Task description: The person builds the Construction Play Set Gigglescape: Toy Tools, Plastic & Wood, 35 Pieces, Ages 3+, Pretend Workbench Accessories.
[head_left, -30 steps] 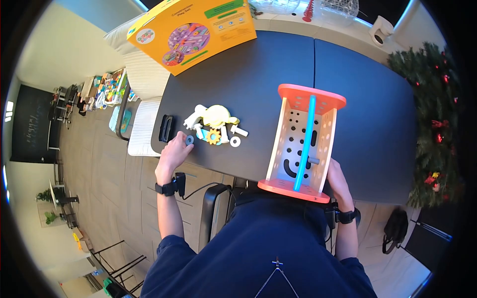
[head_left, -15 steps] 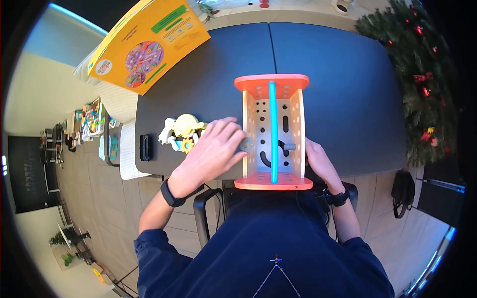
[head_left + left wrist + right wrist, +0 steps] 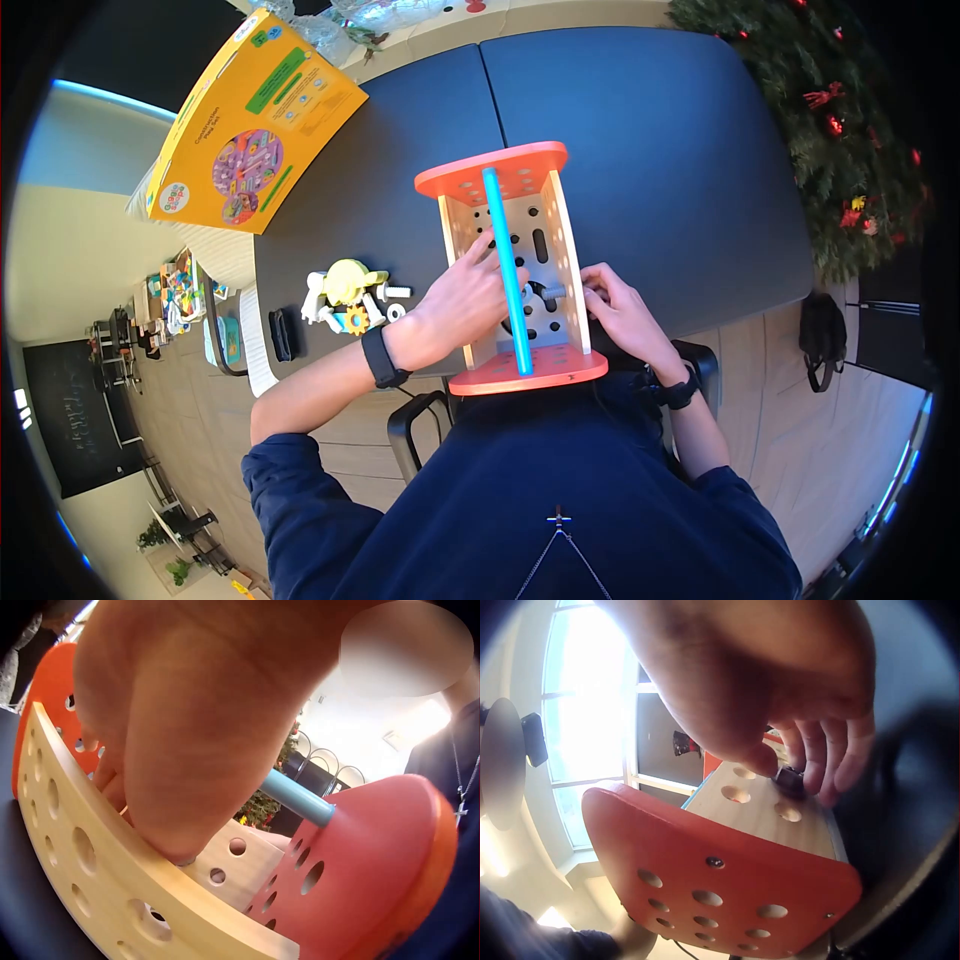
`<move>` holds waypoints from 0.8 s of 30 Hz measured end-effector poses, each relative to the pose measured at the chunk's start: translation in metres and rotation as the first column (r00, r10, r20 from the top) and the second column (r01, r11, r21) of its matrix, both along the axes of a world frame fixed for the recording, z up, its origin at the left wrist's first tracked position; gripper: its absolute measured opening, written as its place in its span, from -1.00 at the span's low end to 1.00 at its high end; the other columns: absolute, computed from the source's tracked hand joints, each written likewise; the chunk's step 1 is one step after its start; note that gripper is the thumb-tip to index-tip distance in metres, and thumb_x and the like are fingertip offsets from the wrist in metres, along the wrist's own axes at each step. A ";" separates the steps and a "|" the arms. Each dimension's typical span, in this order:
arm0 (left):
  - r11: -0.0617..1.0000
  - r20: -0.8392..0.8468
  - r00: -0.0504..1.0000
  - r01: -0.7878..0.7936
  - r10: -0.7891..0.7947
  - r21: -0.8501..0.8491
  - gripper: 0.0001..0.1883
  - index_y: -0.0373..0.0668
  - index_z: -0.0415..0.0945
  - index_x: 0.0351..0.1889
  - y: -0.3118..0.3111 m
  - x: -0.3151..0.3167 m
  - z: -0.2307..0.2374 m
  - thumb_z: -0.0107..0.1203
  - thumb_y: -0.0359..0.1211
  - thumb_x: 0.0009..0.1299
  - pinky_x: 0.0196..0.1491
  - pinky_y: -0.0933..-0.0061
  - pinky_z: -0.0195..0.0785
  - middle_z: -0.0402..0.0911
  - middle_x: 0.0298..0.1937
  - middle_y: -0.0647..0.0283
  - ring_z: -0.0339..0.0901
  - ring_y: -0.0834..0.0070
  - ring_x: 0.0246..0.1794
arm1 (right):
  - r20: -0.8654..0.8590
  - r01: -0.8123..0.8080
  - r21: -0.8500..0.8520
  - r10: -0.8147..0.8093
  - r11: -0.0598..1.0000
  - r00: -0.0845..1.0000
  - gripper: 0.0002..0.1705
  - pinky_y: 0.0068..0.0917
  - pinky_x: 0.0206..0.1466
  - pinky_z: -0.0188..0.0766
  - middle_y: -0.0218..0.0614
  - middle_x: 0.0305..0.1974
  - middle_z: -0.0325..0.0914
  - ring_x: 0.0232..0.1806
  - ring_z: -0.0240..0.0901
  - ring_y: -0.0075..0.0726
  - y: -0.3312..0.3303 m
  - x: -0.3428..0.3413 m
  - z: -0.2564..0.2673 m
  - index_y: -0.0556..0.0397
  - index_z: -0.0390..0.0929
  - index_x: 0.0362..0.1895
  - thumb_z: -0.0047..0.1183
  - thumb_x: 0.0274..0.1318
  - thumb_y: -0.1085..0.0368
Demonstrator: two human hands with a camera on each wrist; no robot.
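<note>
A toy toolbox [image 3: 570, 366] with red ends, pale wooden sides and a blue bar [image 3: 508, 270] stands at the near table edge. My left hand [image 3: 455, 310] reaches over its left side, fingers passing under the bar. A sliver of the grey washer [image 3: 185, 861] shows below the thumb in the left wrist view; the fingertips are largely hidden. Inside, the shank of a grey bolt [image 3: 553, 289] sticks through the right side panel. Outside that panel, my right hand [image 3: 630, 318] pinches the dark bolt head [image 3: 789, 781] between thumb and fingers.
Left of the toolbox lies a pile of toy parts: a yellow piece [image 3: 347, 282], an orange gear [image 3: 355, 319], a white washer [image 3: 396, 312] and white bolts. A black case [image 3: 283, 335] sits at the left edge. A yellow box [image 3: 250, 140] stands behind; a decorated fir [image 3: 850, 130] is at right.
My left hand has picked up the grey washer from beside the pile and carried it right, into the toolbox. The right hand has stayed by the right panel. The head view has shifted.
</note>
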State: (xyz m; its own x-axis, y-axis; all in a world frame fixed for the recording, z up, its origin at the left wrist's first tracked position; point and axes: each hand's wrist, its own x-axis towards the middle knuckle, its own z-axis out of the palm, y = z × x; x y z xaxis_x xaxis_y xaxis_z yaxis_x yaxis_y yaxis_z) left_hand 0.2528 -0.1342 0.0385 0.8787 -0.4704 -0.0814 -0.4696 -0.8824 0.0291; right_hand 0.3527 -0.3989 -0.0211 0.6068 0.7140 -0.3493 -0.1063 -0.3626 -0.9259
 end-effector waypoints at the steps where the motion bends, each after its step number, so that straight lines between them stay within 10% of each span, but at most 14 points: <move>1: 1.000 -0.021 1.000 -0.011 0.011 -0.016 -0.71 -0.18 0.54 -0.04 -0.002 0.002 -0.003 0.33 -0.23 0.44 0.63 -0.12 0.18 0.62 -0.15 0.18 0.59 0.17 0.26 | 0.013 -0.005 0.005 0.005 1.000 1.000 -0.67 -0.21 0.15 0.60 -0.06 -0.02 0.72 0.06 0.72 -0.15 0.000 0.000 0.002 0.18 0.46 0.25 0.04 0.64 0.22; 15: 0.905 -0.326 0.943 -0.193 0.065 -0.379 -0.76 -0.20 0.50 -0.05 -0.007 0.023 -0.007 0.30 -0.30 0.51 0.11 0.02 0.50 0.64 -0.18 0.09 0.64 0.06 0.02 | 0.016 -0.020 0.037 0.019 0.999 1.000 -0.68 -0.19 0.17 0.61 -0.03 0.05 0.72 0.08 0.74 -0.13 -0.005 0.000 0.010 0.17 0.43 0.24 0.09 0.59 0.28; 24: 0.953 -0.325 0.941 -0.178 0.092 -0.247 -0.57 -0.16 0.45 0.14 -0.011 0.017 -0.004 0.36 -0.19 0.48 0.07 0.05 0.48 0.67 -0.06 0.15 0.66 0.13 0.07 | 0.053 -0.036 0.028 0.034 0.999 0.998 -0.70 -0.20 0.14 0.62 -0.04 0.05 0.72 0.05 0.74 -0.13 -0.009 0.007 0.008 0.18 0.46 0.22 0.11 0.58 0.30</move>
State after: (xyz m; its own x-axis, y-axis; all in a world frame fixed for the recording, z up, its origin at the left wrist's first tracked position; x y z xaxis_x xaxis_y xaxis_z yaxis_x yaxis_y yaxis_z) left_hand 0.2701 -0.1453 0.0350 0.8874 -0.3910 -0.2442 -0.2763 -0.8752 0.3971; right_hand 0.3597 -0.4075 -0.0131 0.5983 0.7444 -0.2966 -0.0445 -0.3387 -0.9399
